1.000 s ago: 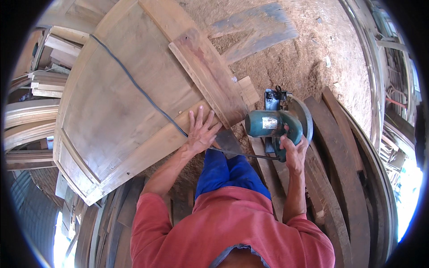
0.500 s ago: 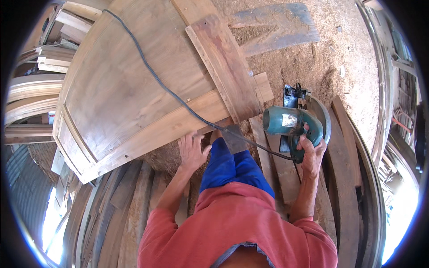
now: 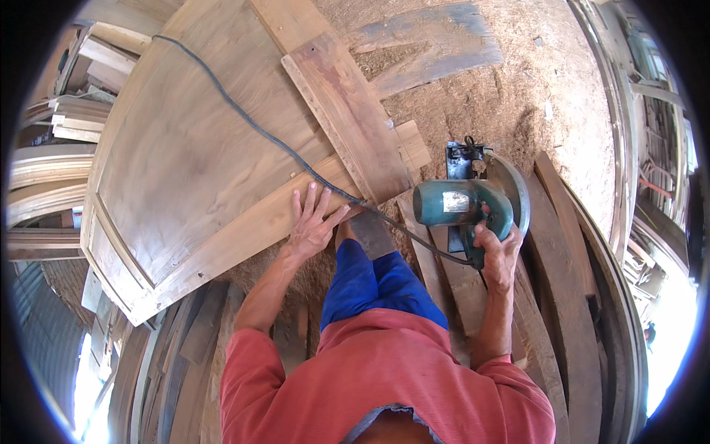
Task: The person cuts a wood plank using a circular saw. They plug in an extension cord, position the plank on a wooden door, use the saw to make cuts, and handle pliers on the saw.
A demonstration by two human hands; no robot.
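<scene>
My right hand (image 3: 500,255) is closed round the rear handle of a green circular saw (image 3: 462,201), held to the right of the work. My left hand (image 3: 312,224) rests with fingers spread on the near edge of a large wooden door panel (image 3: 214,133). Across that panel's right end lies a reddish-brown board (image 3: 347,115). From the saw, a dark power cord (image 3: 259,127) runs left over the panel toward its far left corner. Whether the saw's blade is turning cannot be made out.
Long planks (image 3: 569,318) lie at my right, and more planks (image 3: 177,355) at my left. Sawdust covers the ground (image 3: 569,81) beyond, with a greyish board (image 3: 444,44) partly buried in it. Stacked timber (image 3: 52,177) stands at the far left.
My left hand has moved forward onto the panel's near edge, its fingers spreading. The saw stays in my right hand. The whole view has shifted slightly.
</scene>
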